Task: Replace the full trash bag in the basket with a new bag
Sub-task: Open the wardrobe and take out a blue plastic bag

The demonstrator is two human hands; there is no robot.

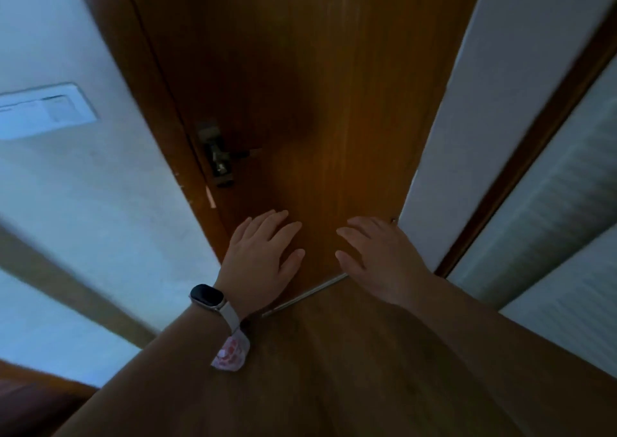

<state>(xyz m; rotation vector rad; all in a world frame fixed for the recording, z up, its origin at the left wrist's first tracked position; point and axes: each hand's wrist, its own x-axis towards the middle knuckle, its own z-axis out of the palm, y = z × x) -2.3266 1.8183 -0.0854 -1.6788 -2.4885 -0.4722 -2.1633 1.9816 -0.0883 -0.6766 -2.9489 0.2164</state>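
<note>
Both hands were raised in front of a brown wooden door (pixel 300 86) that filled the view from 12 o'clock down to the centre. The left hand (pixel 263 253) was at 6 o'clock, just left of centre, back toward the camera; its grip was fully open, the fingers straight and slightly spread, holding nothing. The right hand (pixel 377 263) was beside it toward 5 o'clock, a narrow gap of door between the two; its grip was likewise fully open, fingers extended and pointing toward 11 o'clock, holding nothing. Whether either palm was touching the door surface could not be told. The left wrist carried a wristband device (pixel 207 294) with a dark screen and a pale strap, and a pink-and-white patterned tag (pixel 232 353) hung below that wrist. A dark metal door handle (pixel 218 156) with its lock plate was mounted near the door's left edge, at 10 o'clock from the hands. A white switch plate (pixel 43 111) was fixed to the pale wall (pixel 83 186) at 9 o'clock. A metal threshold strip (pixel 310 294) ran along the foot of the door, partly behind the hands, with wooden floor (pixel 334 353) below it at 6 o'clock. At 3 o'clock, a brown trim strip (pixel 534 142) bordered a frosted panel (pixel 551 219). Neither the basket nor a trash bag lay within the view, so their position could not be told.
</note>
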